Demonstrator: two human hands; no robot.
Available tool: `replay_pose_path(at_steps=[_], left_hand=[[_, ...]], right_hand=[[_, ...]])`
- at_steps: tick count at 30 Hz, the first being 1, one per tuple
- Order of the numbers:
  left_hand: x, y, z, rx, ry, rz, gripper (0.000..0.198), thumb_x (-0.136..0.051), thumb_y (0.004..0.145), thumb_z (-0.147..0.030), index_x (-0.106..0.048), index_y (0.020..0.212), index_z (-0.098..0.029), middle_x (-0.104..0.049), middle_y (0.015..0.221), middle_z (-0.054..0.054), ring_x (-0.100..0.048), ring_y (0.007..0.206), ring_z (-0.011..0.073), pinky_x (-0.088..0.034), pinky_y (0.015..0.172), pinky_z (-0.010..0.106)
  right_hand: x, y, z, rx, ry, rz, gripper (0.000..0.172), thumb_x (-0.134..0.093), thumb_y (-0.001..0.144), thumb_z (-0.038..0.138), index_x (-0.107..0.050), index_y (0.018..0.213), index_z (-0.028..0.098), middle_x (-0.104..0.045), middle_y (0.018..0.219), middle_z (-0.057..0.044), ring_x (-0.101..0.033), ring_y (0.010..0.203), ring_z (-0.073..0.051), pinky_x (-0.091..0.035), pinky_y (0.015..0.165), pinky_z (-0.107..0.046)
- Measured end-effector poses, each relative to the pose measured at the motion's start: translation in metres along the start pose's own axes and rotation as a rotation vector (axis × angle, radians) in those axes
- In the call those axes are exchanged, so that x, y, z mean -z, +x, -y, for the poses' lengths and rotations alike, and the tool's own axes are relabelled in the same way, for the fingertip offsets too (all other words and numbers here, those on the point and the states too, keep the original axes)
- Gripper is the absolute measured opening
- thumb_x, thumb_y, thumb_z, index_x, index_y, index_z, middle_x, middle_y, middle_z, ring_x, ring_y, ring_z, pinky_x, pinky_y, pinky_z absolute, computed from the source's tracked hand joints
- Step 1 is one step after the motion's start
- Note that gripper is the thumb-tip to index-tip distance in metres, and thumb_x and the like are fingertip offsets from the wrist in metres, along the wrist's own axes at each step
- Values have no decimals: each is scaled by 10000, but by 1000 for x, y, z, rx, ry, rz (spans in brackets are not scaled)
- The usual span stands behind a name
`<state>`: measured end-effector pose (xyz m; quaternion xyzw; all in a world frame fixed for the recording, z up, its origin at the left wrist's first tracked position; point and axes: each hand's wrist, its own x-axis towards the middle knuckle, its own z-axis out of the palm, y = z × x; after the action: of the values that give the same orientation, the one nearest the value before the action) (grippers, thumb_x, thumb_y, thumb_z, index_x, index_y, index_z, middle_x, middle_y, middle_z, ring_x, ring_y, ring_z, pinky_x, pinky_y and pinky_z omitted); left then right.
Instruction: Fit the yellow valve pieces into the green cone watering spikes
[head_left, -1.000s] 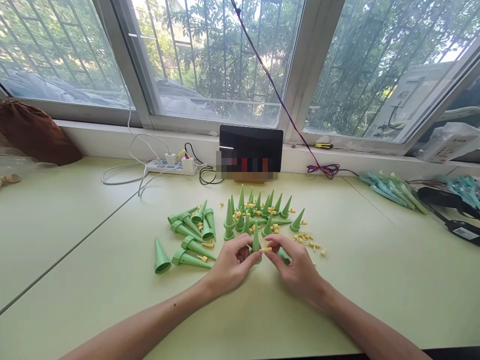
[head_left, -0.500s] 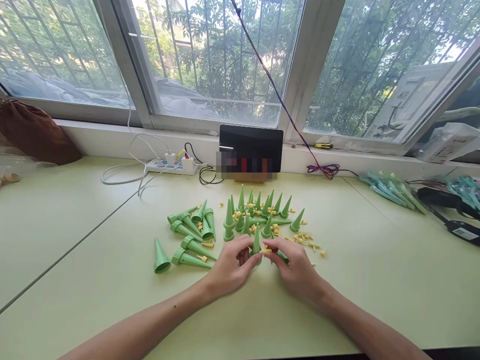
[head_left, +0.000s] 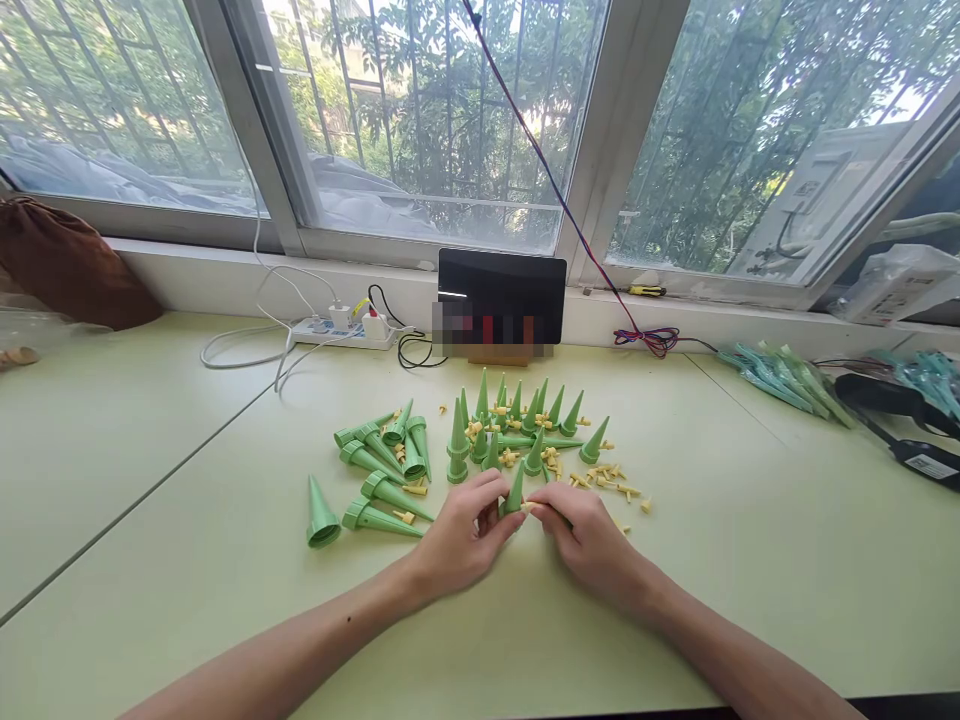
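My left hand (head_left: 466, 530) is closed round the base of a green plastic cone spike (head_left: 517, 488), which points up with a slight lean to the right. Pinched in my right hand (head_left: 576, 520) is a small yellow plastic valve (head_left: 527, 507), its tip against the side of the cone near the base. My fingers hide most of the valve, so I cannot tell how deep it sits. Beyond my hands stand several upright green cones (head_left: 535, 455) with yellow pieces among them. Loose yellow valves (head_left: 615, 480) lie to the right of these.
Several green cones (head_left: 388, 492) lie on their sides at the left, near one upright cone (head_left: 322, 515). A tablet (head_left: 502, 295) stands at the back by the window. Left of it are a power strip (head_left: 345, 335) and cables. Bagged items (head_left: 780, 380) lie at the right.
The right hand has moved slightly left, bringing the yellow valve against the cone. The held cone has shifted a little right and now leans slightly.
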<state>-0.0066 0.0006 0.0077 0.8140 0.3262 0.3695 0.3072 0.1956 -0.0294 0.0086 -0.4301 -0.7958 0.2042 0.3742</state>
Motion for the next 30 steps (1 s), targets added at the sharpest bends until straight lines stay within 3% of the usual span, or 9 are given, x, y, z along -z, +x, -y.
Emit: replay_pose_path(at_steps=[7,11,17,21,25,30], left_hand=[[2,0,-1,-10,-48,16,256,-571,962,-232,-470,732,-183,-448,774,-4,-441,679,122,-359,560,226],[4,-1,-2,-13,-78,49,117,-559,984,-243,-627,911,-181,-519,868,31,-498,744,134,-395,568,216],[3,-3,1,-14,-64,61,155,-565,989,-271,-683,1044,-187,-551,914,47,-494,718,128,-433,592,226],[2,-2,-1,-12,-87,52,141,-575,979,-273,-679,1018,-186,-546,897,42,-500,710,126,-434,583,222],[2,0,-6,28,-112,0,197,-596,949,-280,-592,784,-171,-483,791,7,-461,657,115,-395,541,215],[2,4,-9,96,-111,-70,322,-626,916,-318,-473,670,-179,-409,681,-30,-391,605,107,-331,529,227]], right_hand=[[-2,-2,-3,-7,-59,22,423,-317,1101,390,-557,805,207,-623,723,-31,-547,651,-175,-421,616,-285],[-1,-2,-3,-21,-65,46,445,-290,1103,392,-514,766,209,-606,709,-27,-528,656,-175,-419,635,-287],[-1,-1,-3,10,-73,42,488,-244,1112,395,-481,727,211,-578,668,-11,-505,624,-162,-403,640,-289],[-1,-1,-2,2,-72,42,477,-254,1111,371,-468,715,211,-551,648,4,-484,610,-154,-395,641,-290],[-2,1,1,-35,-47,-8,444,-324,1097,343,-474,700,213,-547,643,10,-487,601,-151,-410,629,-287],[1,1,4,-77,46,-88,183,-496,1036,323,-627,978,210,-698,846,-40,-641,745,-183,-498,658,-286]])
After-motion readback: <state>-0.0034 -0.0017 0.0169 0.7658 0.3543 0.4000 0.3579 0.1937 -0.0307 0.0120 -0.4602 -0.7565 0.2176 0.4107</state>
